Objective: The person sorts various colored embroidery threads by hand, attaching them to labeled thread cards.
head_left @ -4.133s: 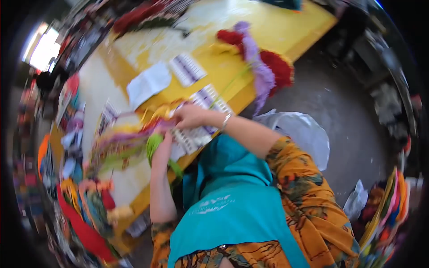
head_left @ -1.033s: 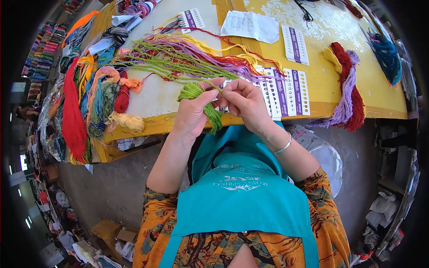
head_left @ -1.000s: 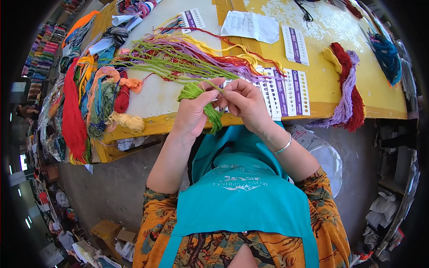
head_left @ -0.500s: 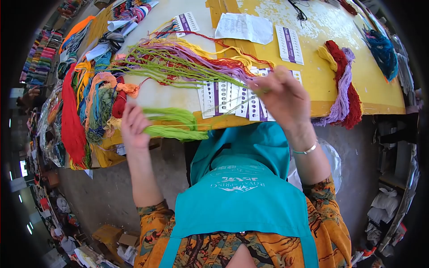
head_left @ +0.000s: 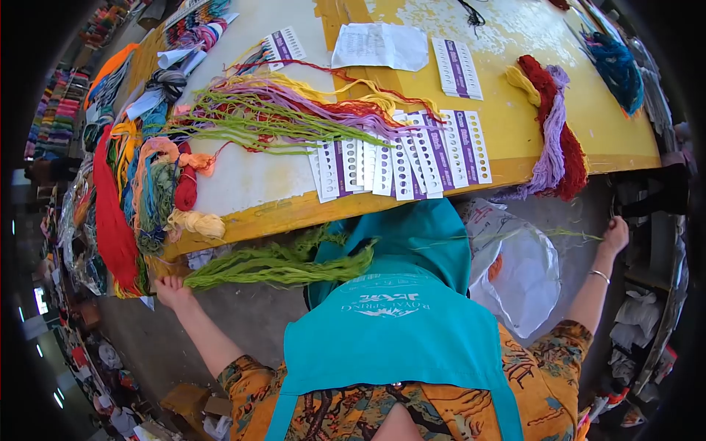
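My left hand is closed on one end of a green thread skein, out past the table's front-left corner. The skein stretches loosely to the right in front of my apron. Far to the right, my right hand pinches thin green thread, whose strands trail back toward the apron. On the table, long cut green strands lie over purple, red and yellow ones. Overlapping white and purple punched thread cards sit at the front edge, touching the ends of these strands.
Skeins in many colours, one a long red skein, crowd the table's left side. Red and purple skeins hang over the front edge at right. A white plastic bag stands below. A paper sheet and another card lie farther back.
Both hands have spread wide apart and come down off the table edge. The green skein has moved with my left hand below the tabletop, and my right hand has drawn thread far right.
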A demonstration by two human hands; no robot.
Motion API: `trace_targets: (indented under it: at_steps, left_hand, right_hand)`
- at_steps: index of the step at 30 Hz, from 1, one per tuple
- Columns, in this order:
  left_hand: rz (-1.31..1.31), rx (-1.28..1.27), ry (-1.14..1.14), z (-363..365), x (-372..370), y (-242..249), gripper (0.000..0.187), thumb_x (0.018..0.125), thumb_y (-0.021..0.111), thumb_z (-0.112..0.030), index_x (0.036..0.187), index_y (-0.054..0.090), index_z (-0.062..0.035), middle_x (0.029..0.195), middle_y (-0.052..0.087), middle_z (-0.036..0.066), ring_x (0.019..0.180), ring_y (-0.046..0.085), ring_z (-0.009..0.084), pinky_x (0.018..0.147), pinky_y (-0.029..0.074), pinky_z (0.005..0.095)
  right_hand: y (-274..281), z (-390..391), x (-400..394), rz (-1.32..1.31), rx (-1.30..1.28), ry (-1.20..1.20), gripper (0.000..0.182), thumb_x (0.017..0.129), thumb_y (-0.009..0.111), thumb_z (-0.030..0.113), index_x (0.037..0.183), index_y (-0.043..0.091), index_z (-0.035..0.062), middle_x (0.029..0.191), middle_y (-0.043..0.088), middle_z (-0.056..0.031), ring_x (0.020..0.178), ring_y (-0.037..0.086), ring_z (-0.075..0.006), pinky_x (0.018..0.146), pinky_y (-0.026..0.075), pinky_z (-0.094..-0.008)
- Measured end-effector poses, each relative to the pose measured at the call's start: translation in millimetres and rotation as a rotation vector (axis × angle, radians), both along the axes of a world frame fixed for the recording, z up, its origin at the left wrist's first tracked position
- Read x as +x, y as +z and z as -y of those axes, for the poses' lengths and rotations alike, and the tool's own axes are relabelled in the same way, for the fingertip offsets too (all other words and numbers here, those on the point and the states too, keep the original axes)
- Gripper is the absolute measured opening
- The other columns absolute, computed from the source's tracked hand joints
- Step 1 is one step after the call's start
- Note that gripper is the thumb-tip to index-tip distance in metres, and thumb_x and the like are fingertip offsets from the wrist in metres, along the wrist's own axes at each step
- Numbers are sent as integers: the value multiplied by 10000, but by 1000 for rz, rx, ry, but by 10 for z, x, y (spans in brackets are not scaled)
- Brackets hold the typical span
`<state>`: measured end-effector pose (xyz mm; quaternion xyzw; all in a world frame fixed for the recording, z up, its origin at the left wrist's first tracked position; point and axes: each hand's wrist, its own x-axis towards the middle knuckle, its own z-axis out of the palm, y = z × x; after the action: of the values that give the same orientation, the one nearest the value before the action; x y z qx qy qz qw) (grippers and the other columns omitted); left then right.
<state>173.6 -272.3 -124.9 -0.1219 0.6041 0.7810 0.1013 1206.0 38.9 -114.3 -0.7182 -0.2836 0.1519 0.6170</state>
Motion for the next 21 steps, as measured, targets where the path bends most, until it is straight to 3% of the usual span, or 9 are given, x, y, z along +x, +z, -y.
trace_targets:
  at_steps: [2, 3, 6, 8, 10, 12, 15, 17, 21]
  left_hand:
    - [-39, 56, -136, -57, 110, 153, 240, 992, 439, -240, 786, 460, -119, 521, 248, -61, 390, 205, 59, 344, 162, 233]
    - [103, 323, -425, -33, 31, 61, 232, 997, 439, -218, 797, 479, -108, 530, 259, -60, 394, 201, 47, 346, 157, 223]
    - [335, 645, -744, -737, 1019, 334, 227, 1010, 433, -196, 835, 523, -82, 534, 261, -53, 395, 189, 42, 349, 150, 215]
    - [406, 742, -889, -1133, 1603, 336, 285, 1021, 403, -216, 1161, 590, -53, 543, 263, -59, 395, 187, 49, 353, 169, 219]
    - [535, 850, -1078, -1485, 2164, 348, 395, 1032, 361, -221, 1394, 450, -90, 572, 298, -57, 404, 209, 43, 365, 180, 212]
    - [615, 835, -1294, -1789, 2676, 425, 396, 1024, 388, -246, 1395, 455, -126, 574, 295, -54, 410, 205, 45, 384, 197, 207]
    - [577, 610, -1581, -2149, 3228, 534, 394, 983, 505, -221, 1347, 467, -75, 591, 315, -62, 414, 260, 29, 385, 204, 197]
    - [401, 311, -1639, -2331, 3498, 684, 353, 959, 554, -191, 1275, 503, -44, 617, 366, -64, 423, 276, 20, 393, 205, 187]
    - [273, 273, -1624, -2509, 3718, 586, 147, 922, 642, -181, 989, 581, -64, 670, 463, -64, 480, 323, -5, 426, 225, 166]
  right_hand:
    - [258, 19, 22, 165, -17, 26, 87, 867, 641, 130, 873, 696, 63, 715, 610, 22, 527, 421, -41, 456, 297, -192]
    - [324, -26, -110, 211, 31, 85, 118, 896, 623, 126, 931, 714, 58, 774, 645, 20, 551, 431, -31, 477, 310, -181]
    - [801, -36, -1638, 318, -82, 475, 196, 937, 586, 105, 1078, 689, 16, 909, 683, -15, 624, 452, -4, 549, 332, -148]
    - [740, -142, -2382, 258, -107, 752, 224, 936, 565, 79, 1126, 651, -2, 955, 690, -37, 764, 569, -45, 661, 417, -169]
    - [713, -120, -3097, 229, -128, 1032, 225, 912, 521, 34, 1129, 572, 8, 894, 690, -58, 820, 600, -71, 705, 444, -189]
    - [753, -106, -3679, 52, -294, 1286, 232, 902, 508, 13, 1131, 490, 41, 873, 686, -67, 791, 604, -88, 673, 436, -219]
    - [779, -51, -4351, -246, -184, 1643, 291, 904, 540, 1, 1176, 443, 40, 832, 676, -83, 805, 615, -109, 709, 459, -251]
    - [814, -8, -4599, -321, -209, 1727, 301, 909, 539, 7, 1191, 435, 32, 816, 672, -86, 806, 620, -116, 728, 464, -255]
    - [732, 18, -4742, -356, -228, 1768, 364, 886, 548, 18, 1238, 454, 32, 725, 610, -34, 717, 577, -77, 639, 443, -243]
